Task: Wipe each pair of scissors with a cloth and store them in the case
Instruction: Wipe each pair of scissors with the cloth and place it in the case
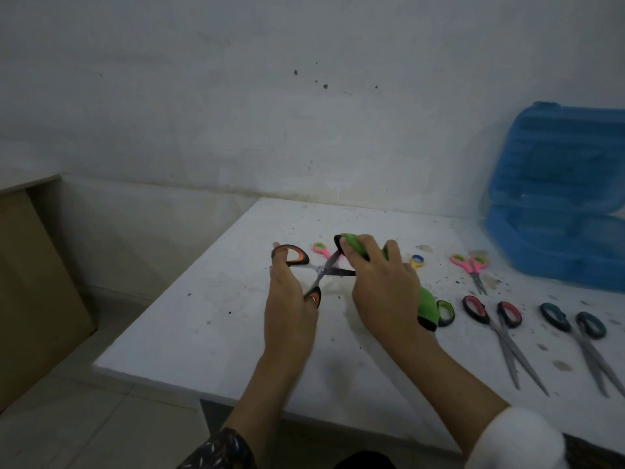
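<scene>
My left hand (287, 299) holds the orange-and-black scissors (321, 270) by their handles, with the blades spread wide above the table. My right hand (378, 282) grips a green cloth with a black edge (351, 245) and presses it against one blade. The cloth's other end (427, 308) hangs out under my wrist. The blue plastic case (558, 204) stands open at the far right, its lid leaning on the wall.
On the speckled white table (209, 316) lie pink-handled scissors (471, 267), red-and-black scissors (500, 336), teal scissors (585, 343), a green-handled pair (445, 313) partly under my wrist, and small pink (321, 249) and yellow-blue (417, 260) handles behind my hands. A cardboard box (33, 299) stands left.
</scene>
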